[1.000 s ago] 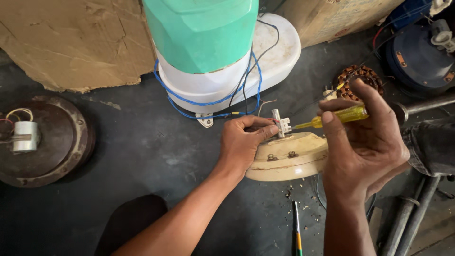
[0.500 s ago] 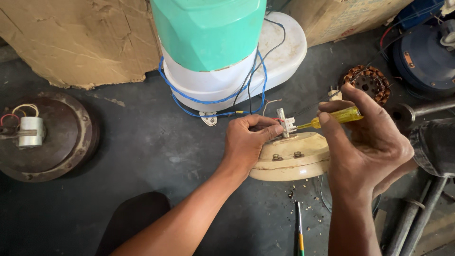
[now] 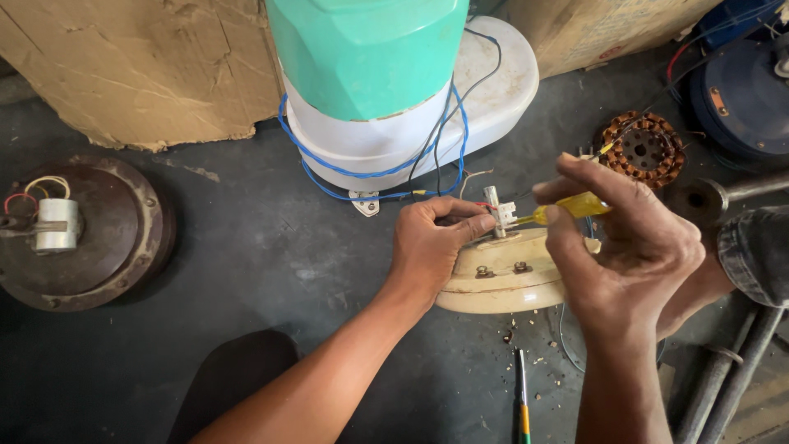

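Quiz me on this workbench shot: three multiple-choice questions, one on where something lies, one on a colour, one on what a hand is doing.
1. Where does the dark round motor housing with the white capacitor lie?
A. far left on the floor
B. on top of the green cover
C. under the right hand

2. What colour is the handle of the screwdriver in the right hand?
A. red
B. yellow
C. black

3. What is the left hand doing?
A. lying flat and idle on the floor
B. lifting the copper winding
C. pinching at the small white terminal block on the cream housing

Answers: 1 A, the motor housing sits at the left edge. 2 B, the screwdriver in the right hand has a clear yellow handle. 3 C, the left hand has its fingers at the terminal block atop the cream housing.
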